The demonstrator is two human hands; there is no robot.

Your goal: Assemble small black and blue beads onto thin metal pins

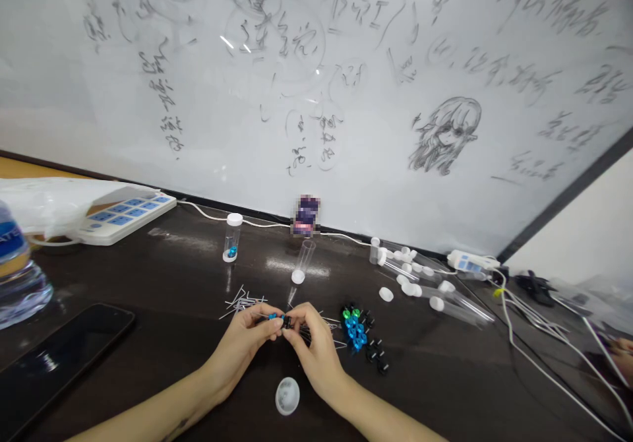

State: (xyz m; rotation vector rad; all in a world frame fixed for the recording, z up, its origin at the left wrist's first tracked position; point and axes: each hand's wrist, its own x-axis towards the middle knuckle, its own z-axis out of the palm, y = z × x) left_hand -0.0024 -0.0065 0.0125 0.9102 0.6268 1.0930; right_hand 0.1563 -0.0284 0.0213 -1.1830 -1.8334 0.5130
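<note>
My left hand (242, 343) and my right hand (316, 353) meet over the dark table, fingertips pinched together. Between them is a small blue cap (273, 316) in the left fingers and a small black part (286, 322) in the right fingers. A scatter of thin metal pins (242, 301) lies just beyond the left hand. A cluster of blue, green and black small parts (357, 328) lies right of the right hand. A white round lid (287, 396) lies between my forearms.
A capped clear tube with a blue part (231, 237) stands upright behind; an open tube (302, 260) leans beside it. Several tubes and white caps (420, 284) lie at right. A power strip (123, 214), water bottle (17, 270), phone (54, 356) and cables (539, 330) surround them. A whiteboard stands behind.
</note>
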